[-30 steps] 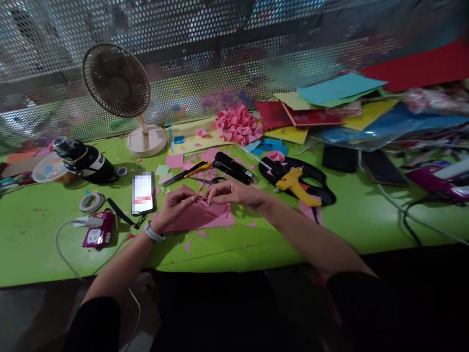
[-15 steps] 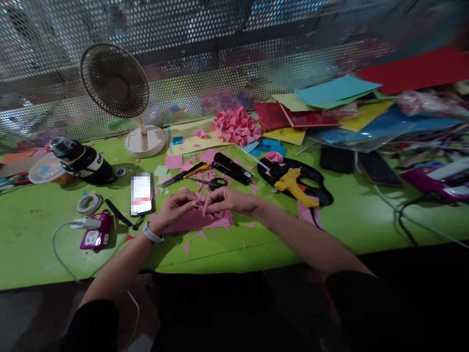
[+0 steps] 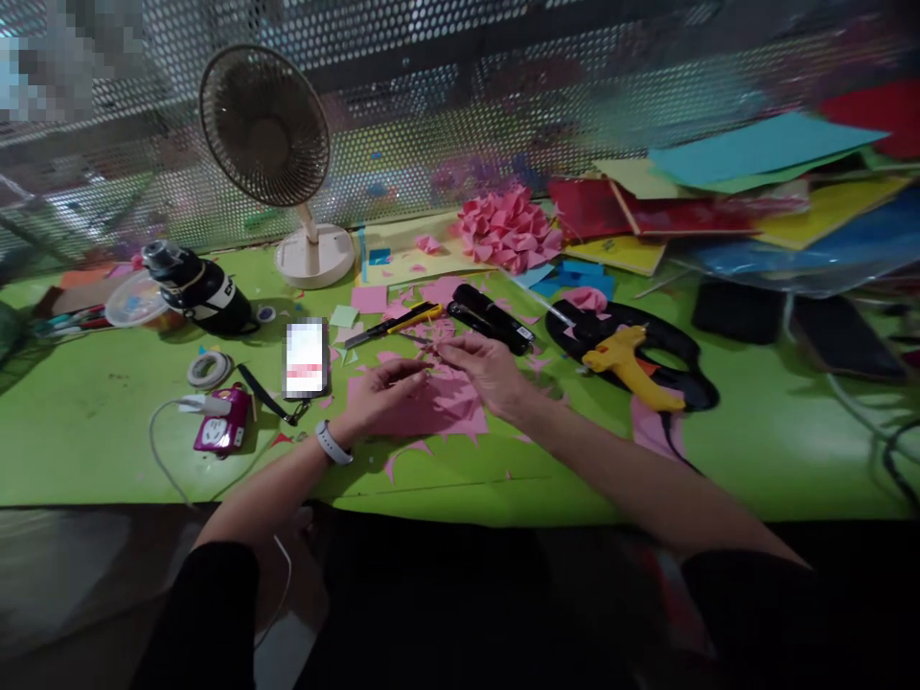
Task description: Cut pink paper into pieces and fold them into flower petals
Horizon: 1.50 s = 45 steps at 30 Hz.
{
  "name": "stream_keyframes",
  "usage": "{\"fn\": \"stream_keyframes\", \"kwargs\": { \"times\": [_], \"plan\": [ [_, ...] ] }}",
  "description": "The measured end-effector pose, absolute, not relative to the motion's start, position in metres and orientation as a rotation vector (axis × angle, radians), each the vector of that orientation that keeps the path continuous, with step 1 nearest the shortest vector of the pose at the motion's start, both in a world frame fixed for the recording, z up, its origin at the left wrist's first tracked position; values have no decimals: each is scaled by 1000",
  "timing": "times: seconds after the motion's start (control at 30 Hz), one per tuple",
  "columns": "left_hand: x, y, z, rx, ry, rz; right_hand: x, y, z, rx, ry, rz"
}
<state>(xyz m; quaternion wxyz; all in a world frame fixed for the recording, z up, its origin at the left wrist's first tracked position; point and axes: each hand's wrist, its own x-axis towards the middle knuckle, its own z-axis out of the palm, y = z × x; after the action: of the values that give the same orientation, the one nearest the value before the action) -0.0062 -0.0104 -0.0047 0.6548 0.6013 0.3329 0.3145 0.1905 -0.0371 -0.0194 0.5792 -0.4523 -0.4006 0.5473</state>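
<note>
My left hand (image 3: pixel 380 391), a watch on its wrist, rests over a pink paper sheet (image 3: pixel 431 414) on the green table (image 3: pixel 86 422). Its fingers are pressed together pointing right, apparently pinching a small pink piece. A little apart from it, my right hand (image 3: pixel 489 369) reaches left, with its fingertips together at the pink scraps (image 3: pixel 438 331) beside a yellow-handled utility knife (image 3: pixel 392 324). What those fingertips hold is too small to make out.
A phone (image 3: pixel 306 359), tape roll (image 3: pixel 210 367), magenta device (image 3: pixel 221 431) and black bottle (image 3: pixel 201 292) lie left. A desk fan (image 3: pixel 265 125) stands behind. A black stapler (image 3: pixel 493 321), yellow glue gun (image 3: pixel 632 359), pink paper flower (image 3: pixel 509 228) and coloured paper stacks (image 3: pixel 719 192) lie right.
My hands, pinching one small pink piece together before, have come apart. The right hand has reached up toward the scraps by the knife. The camera has shifted.
</note>
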Motion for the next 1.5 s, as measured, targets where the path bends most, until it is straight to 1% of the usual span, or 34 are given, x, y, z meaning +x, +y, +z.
{"fn": "stream_keyframes", "kwargs": {
  "times": [0.5, 0.67, 0.8, 1.0, 1.07, 1.23, 1.5],
  "plan": [
    [-2, -12, -22, 1240, 720, 732, 185, -45, -27, -1104, -1028, 1220],
    [-3, -13, -20, 1248, 710, 742, 184, -46, -25, -1110, -1054, 1170],
    [-5, -13, -12, 1172, 716, 793, 187, -47, -18, -1147, -1183, 980],
    [-6, -9, -12, 1093, 732, 825, 192, -51, -10, -1181, -1687, 518],
    [-6, -8, -15, 1106, 724, 826, 193, -51, -12, -1166, -1803, 413],
    [-4, -9, -18, 1146, 697, 844, 192, -50, -20, -1167, -1931, 303],
    [-6, -10, -14, 1218, 718, 838, 194, -50, -20, -1132, -1984, 247]
  ]
}}
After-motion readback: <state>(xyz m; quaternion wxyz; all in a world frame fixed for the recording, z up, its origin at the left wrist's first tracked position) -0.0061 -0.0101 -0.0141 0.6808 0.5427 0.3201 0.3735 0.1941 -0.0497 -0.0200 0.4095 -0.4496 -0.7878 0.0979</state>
